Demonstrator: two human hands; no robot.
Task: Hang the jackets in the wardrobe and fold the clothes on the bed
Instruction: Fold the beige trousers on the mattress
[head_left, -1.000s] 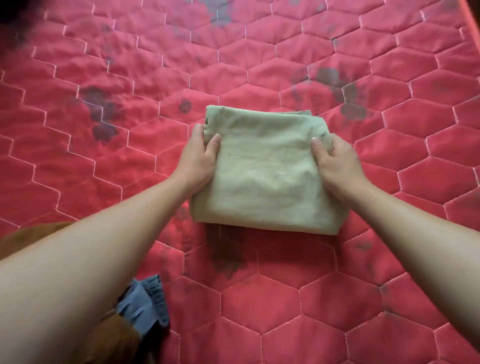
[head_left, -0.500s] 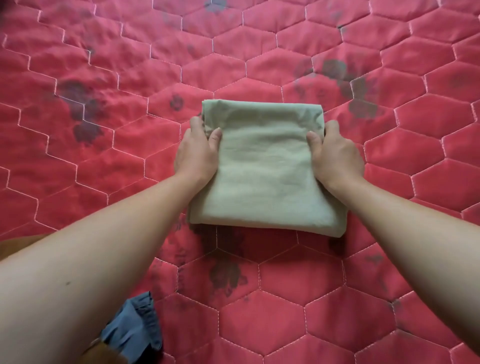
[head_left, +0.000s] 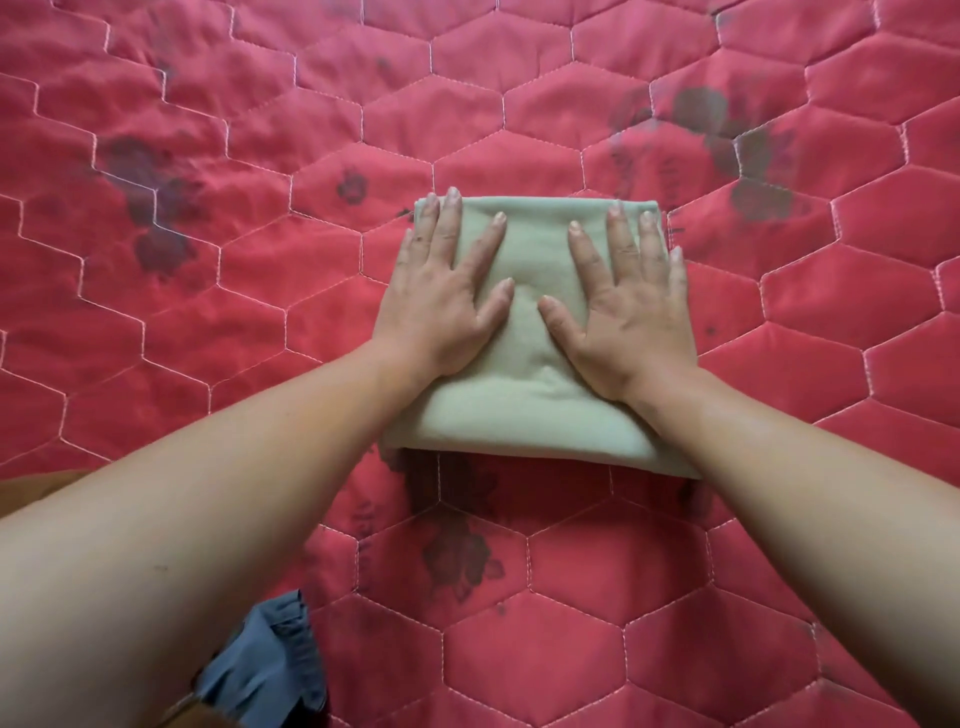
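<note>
Both hands, left (head_left: 441, 306) and right (head_left: 626, 312), press flat on folded green cloth (head_left: 524, 410).

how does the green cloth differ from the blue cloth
The green cloth is folded into a flat rectangle; the blue cloth lies bunched and ruffled. The left hand and right hand press flat on the green cloth; neither is on the blue cloth. Both lie on the red quilted bed.

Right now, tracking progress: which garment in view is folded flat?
The pale green cloth, a neat rectangle under the left hand and right hand; the blue ruffled garment lies bunched, not folded.
</note>
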